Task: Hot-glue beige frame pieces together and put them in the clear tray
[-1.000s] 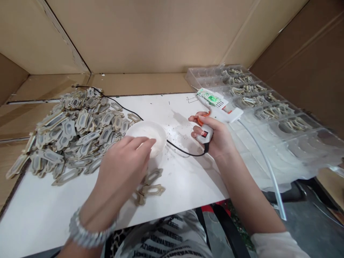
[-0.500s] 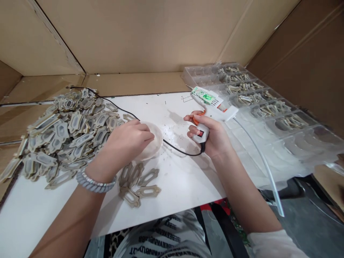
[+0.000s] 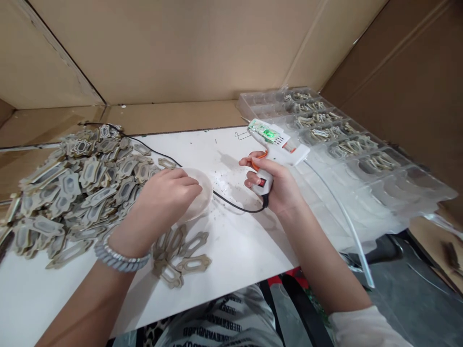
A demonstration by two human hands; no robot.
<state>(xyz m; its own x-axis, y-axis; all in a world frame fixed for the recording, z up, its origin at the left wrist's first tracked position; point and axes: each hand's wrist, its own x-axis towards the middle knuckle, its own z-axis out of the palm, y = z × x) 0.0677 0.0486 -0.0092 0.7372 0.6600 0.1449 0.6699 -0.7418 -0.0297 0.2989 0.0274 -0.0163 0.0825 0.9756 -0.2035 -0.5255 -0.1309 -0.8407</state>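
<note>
My right hand (image 3: 275, 185) is wrapped round the grip of a white hot glue gun (image 3: 277, 140) with an orange trigger and a red switch, its nozzle pointing away over the white board (image 3: 238, 241). A clear glue stick (image 3: 347, 221) trails from its back. My left hand (image 3: 162, 202) hovers over a small white bowl (image 3: 202, 195), its fingers bent and pressed together inside it; what they pinch is hidden. Below that hand lie several flat tan frame-shaped pieces (image 3: 184, 255).
A big heap of tan and grey frame pieces (image 3: 72, 183) covers the board's left. A black cord (image 3: 231, 205) crosses the board. Clear plastic trays (image 3: 347, 144) with finished pieces stand at the right. Cardboard walls (image 3: 181, 48) close the back and right.
My left hand has slid left and away, off the loose frame pieces and into the bowl. The right hand keeps hold of the glue gun. The view has shifted slightly.
</note>
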